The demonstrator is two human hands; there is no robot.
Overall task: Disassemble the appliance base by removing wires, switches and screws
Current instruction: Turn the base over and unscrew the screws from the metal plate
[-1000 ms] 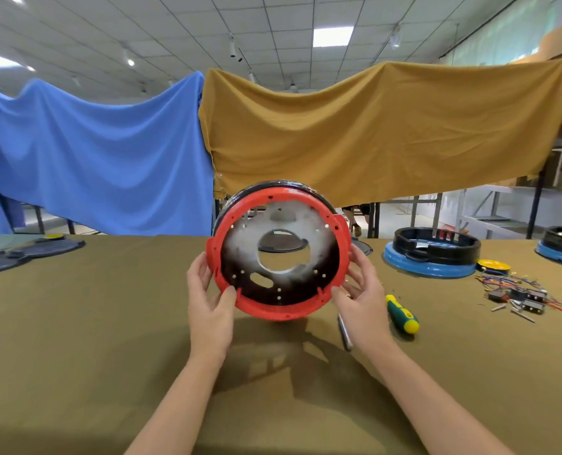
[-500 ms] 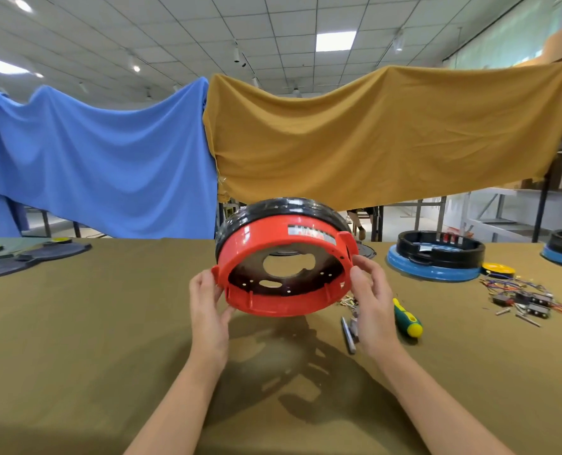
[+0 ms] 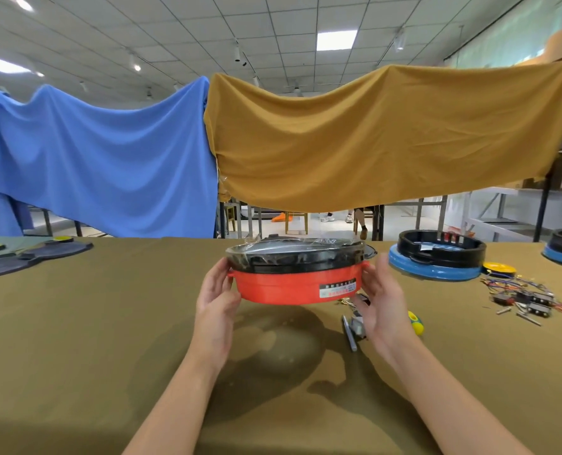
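appliance base (image 3: 294,287) now level, upright

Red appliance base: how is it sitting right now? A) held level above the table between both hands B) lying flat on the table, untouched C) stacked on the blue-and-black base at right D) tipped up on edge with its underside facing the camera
A: the red appliance base hangs level, its shadow on the table beneath, left hand and right hand at its sides.
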